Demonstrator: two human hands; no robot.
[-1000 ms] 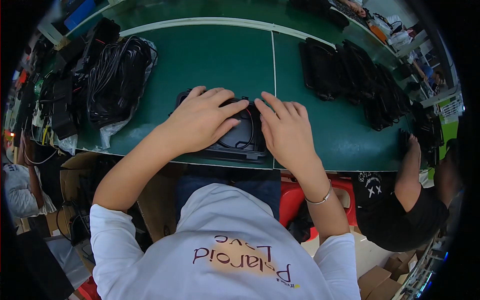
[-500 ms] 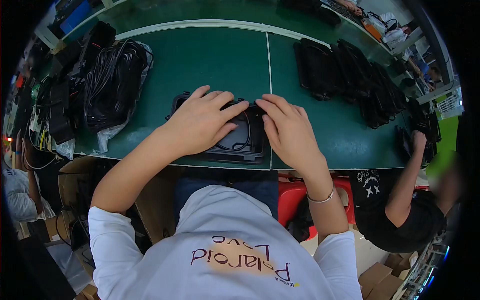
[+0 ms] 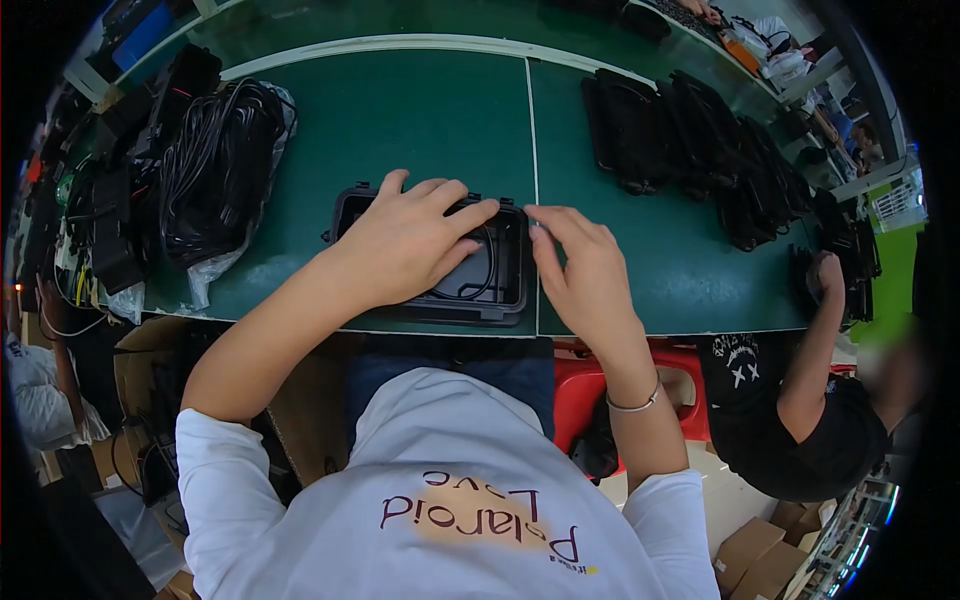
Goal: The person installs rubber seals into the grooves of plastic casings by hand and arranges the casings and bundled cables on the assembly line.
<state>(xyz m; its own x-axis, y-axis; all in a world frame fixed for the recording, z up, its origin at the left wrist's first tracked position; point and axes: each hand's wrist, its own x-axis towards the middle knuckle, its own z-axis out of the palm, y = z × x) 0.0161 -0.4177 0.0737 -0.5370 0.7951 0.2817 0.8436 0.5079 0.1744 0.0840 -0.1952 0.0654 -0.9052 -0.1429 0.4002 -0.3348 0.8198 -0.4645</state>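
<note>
A black plastic box (image 3: pixel 508 314), its top uncovered, lies on the green tabletop right in front of me. Inside it a loop of black cable (image 3: pixel 491 262) shows. My left hand (image 3: pixel 412 242) reaches over the box with fingers spread, hiding much of its left half; whether the fingertips press on anything is hidden. At the box's upper right corner are the index finger and thumb of my right hand (image 3: pixel 585 262), slightly apart, with nothing visible between them. Its other fingers are stretched out beside the box wall.
Bundled black cables (image 3: pixel 220 170) in clear plastic lie on the left, beside black boxes (image 3: pixel 118 225). Several black cases (image 3: pixel 635 130) are piled at the right. A co-worker's arm (image 3: pixel 812 350) reaches to the table there. A red stool (image 3: pixel 575 385) stands below the table edge.
My right hand has drawn back slightly to the right, off the box's rim, uncovering its upper right corner. My left hand stays over the box. The whole view has shifted a little.
</note>
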